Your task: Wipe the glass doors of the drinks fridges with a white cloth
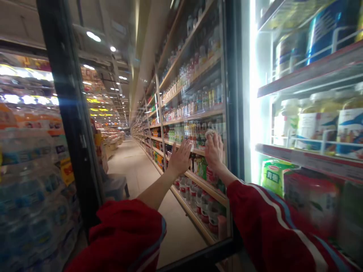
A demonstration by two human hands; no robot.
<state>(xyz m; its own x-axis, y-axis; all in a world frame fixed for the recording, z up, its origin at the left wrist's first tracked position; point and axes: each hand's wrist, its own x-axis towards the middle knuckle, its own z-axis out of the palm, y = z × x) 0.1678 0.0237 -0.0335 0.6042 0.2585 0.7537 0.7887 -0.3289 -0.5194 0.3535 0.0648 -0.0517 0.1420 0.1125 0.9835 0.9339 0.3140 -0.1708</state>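
Observation:
Both arms, in red sleeves with stripes, reach forward to a black-framed glass door. My left hand lies flat against the pane with its fingers stretched upward. A small whitish patch shows at its fingertips; I cannot tell whether it is a cloth or a reflection. To its right, my right hand presses a crumpled whitish cloth to the glass, near the door's right frame. The cloth pokes out above the fingers, and the rest of it is hidden under them.
At right a lit cooler holds bottles and cans on wire-railed shelves, with a green pack lower down. Wrapped water bottles are stacked at left. Beyond the pane show long bottle shelves, an aisle floor and a grey stool.

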